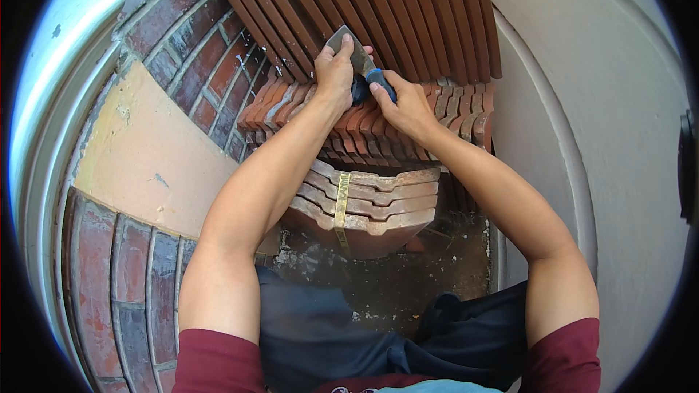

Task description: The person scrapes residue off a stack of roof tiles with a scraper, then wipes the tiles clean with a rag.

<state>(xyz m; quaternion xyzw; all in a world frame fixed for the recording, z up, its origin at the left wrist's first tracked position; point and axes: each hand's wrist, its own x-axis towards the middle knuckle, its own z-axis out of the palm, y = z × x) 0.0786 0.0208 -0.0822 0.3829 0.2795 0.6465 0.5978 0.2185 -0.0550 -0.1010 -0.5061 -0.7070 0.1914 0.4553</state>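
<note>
Now both hands are working the grey steel blue-handled scraper at twelve o'clock: left hand pressing the blade, right hand gripping the handle, scraping the ribbed red clay tiles; next probably calls for firm, steady pressure.

Two bare forearms run up to the left hand and right hand; no gloves, rings, watch or wristbands visible. Fingernails short. Well below the hands, at each upper arm, short maroon sleeves end above the elbow, hems plain. Between the arms, below the hands, dark navy trousers, fabric creased and bunched in folds toward the right side. A sliver of pale blue cloth at the lower edge, detail unclear.
</note>
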